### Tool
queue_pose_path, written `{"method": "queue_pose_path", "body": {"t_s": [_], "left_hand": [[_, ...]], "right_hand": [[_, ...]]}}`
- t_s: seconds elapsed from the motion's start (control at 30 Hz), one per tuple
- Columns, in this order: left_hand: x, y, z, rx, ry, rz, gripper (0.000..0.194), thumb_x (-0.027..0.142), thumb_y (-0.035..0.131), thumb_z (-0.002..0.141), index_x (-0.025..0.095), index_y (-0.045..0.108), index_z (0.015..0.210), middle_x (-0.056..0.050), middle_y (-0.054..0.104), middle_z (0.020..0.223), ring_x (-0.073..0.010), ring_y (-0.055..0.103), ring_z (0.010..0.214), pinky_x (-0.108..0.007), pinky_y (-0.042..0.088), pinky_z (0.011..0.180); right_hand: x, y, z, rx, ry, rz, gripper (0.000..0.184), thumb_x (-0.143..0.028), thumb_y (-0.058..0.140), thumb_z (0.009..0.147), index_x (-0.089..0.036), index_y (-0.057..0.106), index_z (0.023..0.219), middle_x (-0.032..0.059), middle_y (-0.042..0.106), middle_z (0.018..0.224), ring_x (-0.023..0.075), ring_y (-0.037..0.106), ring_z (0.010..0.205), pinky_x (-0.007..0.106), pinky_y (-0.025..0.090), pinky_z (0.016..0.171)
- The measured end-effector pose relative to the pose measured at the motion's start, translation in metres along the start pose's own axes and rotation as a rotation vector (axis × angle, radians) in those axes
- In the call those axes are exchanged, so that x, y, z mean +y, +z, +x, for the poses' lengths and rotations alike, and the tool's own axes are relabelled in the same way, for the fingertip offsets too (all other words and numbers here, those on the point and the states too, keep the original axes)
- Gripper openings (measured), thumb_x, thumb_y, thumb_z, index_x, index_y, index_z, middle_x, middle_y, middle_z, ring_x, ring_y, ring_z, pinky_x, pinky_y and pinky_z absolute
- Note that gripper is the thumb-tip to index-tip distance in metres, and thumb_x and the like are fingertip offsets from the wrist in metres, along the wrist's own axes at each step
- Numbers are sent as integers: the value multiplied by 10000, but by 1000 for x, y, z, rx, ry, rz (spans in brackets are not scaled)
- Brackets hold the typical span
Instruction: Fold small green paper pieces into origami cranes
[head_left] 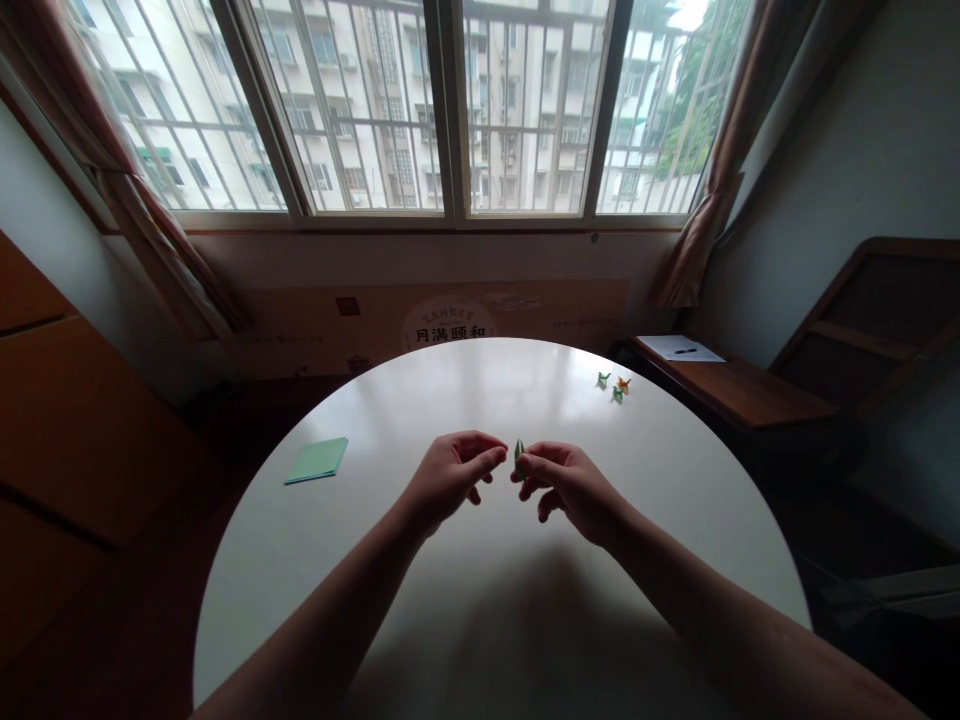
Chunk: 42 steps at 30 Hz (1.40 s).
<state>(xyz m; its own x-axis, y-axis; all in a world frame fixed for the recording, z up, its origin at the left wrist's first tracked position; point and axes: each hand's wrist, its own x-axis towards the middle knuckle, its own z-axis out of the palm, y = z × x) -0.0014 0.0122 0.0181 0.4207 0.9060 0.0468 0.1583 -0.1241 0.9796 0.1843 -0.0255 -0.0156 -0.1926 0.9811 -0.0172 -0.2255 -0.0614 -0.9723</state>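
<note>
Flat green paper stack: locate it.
In the head view, the green paper stack lies near the left edge of the round white table, left of the left hand.

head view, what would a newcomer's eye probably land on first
Probably the broad, barred window across the top, the brightest thing here. Next comes the round white table below it, with the right hand pinching a small folded green paper above its middle and the left hand close beside. Three tiny folded birds stand toward the far right edge, opposite green sheets on the left.
</note>
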Motion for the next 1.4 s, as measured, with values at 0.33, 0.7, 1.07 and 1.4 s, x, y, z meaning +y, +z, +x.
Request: {"method": "queue_pose_path", "body": {"t_s": [0.33, 0.7, 1.07, 1.4], "left_hand": [[-1, -4, 1, -101, 21, -84, 299, 324, 790, 712, 121, 748, 927, -61, 700, 742, -134, 583, 625, -169, 450, 395], [0, -4, -1, -130, 5, -121, 260, 265, 790, 684, 133, 733, 901, -46, 693, 732, -132, 585, 613, -173, 444, 392], [3, -5, -4, -199, 116, -14, 145, 204, 686, 710, 144, 615, 821, -43, 656, 779, -170, 627, 701, -188, 475, 399], [6, -7, -10, -125, 360, 381, 85, 129, 625, 765, 171, 661, 829, -22, 658, 757, -147, 648, 719, -170, 442, 497]], "right_hand": [[-1, 1, -3, -96, 32, 14, 275, -395, 769, 753, -142, 671, 792, 53, 674, 771, 145, 636, 579, 192, 447, 390], [-5, 2, -5, -146, 54, 34, 264, -372, 773, 744, -134, 667, 784, 33, 640, 717, 135, 619, 558, 183, 450, 381], [-3, 2, -3, -135, 43, 20, 270, -388, 778, 744, -147, 659, 772, 19, 623, 694, 123, 577, 558, 190, 447, 392], [-2, 1, -4, -125, 36, -18, 288, -411, 775, 747, -150, 658, 779, 29, 635, 720, 129, 582, 587, 194, 454, 414]]}}
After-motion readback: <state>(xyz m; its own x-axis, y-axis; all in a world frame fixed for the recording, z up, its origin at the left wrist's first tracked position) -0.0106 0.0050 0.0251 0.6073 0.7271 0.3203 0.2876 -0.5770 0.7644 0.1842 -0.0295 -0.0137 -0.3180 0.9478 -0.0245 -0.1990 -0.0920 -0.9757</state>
